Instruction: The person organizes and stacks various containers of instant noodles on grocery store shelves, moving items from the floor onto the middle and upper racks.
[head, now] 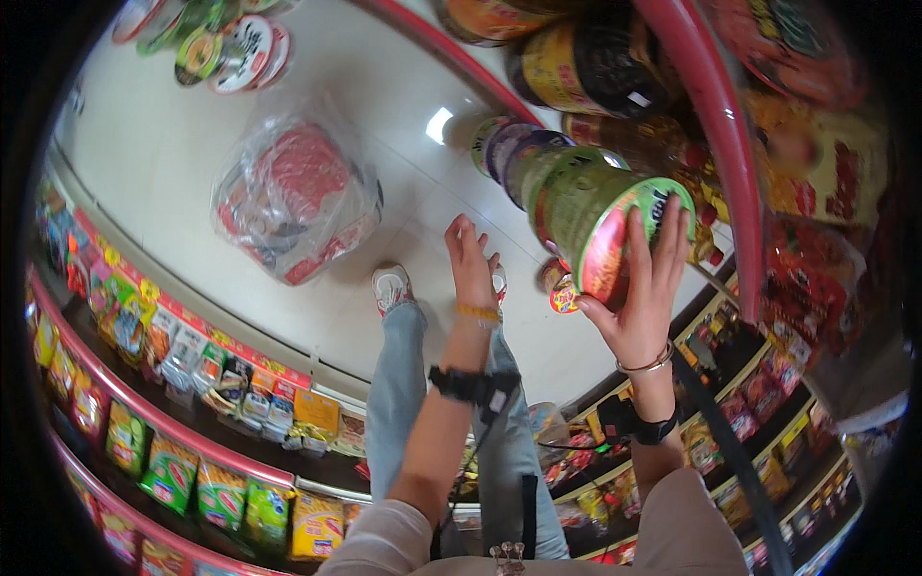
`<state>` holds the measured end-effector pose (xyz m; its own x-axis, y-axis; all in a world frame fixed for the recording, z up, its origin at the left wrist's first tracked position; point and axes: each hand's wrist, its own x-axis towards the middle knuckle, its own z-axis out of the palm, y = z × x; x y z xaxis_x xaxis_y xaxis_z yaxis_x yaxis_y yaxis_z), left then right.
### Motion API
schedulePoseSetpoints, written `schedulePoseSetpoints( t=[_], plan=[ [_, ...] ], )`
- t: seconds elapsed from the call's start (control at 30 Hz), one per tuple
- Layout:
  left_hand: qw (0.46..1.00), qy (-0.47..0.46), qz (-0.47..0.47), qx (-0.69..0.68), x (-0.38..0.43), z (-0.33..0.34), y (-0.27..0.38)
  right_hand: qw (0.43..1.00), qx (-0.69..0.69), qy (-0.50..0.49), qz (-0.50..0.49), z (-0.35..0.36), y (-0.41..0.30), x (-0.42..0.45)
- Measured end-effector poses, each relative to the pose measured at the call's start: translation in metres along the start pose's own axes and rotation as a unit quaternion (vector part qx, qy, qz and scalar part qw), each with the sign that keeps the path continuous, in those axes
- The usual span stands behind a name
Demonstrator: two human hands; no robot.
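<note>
My right hand (641,309) is on the topmost cup (598,237), a green instant-noodle tub with a red-printed side. Its fingers lie across the lid and the thumb sits at the rim. Below that cup, more tubs run down in a tall stack towards the floor, among them a purple one (508,151). My left hand (472,270) hangs to the left of the stack with bent, parted fingers and nothing in it. Beside the stack, a small red-and-yellow tub (564,298) is partly hidden by the green cup.
A clear plastic-wrapped bundle (299,201) stands on the tiled floor (374,93), and more noodle tubs (245,54) stand beyond it. Packed snack shelves (216,432) curve along the left and below. On the right, a red shelf rail (709,101) fronts large dark bottles (583,68).
</note>
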<state>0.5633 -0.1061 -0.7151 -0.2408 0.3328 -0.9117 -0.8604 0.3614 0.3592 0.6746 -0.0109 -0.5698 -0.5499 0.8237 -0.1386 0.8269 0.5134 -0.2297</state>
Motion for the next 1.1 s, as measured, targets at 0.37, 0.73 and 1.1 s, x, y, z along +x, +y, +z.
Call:
schedulePoseSetpoints(
  t=[0.37,0.73,1.1],
  plan=[
    [0.916,-0.070,-0.346,-0.190,0.167,0.013,-0.027,0.999,0.021,0.028,-0.028,0.007,0.011,-0.003],
    [0.831,-0.336,-0.291,-0.335,0.205,0.041,-0.061,0.999,0.003,0.032,-0.031,0.009,0.005,0.002],
    [0.872,-0.256,-0.231,-0.347,0.042,-0.029,-0.033,0.988,-0.043,-0.124,-0.087,-0.117,-0.089,-0.058]
  ],
)
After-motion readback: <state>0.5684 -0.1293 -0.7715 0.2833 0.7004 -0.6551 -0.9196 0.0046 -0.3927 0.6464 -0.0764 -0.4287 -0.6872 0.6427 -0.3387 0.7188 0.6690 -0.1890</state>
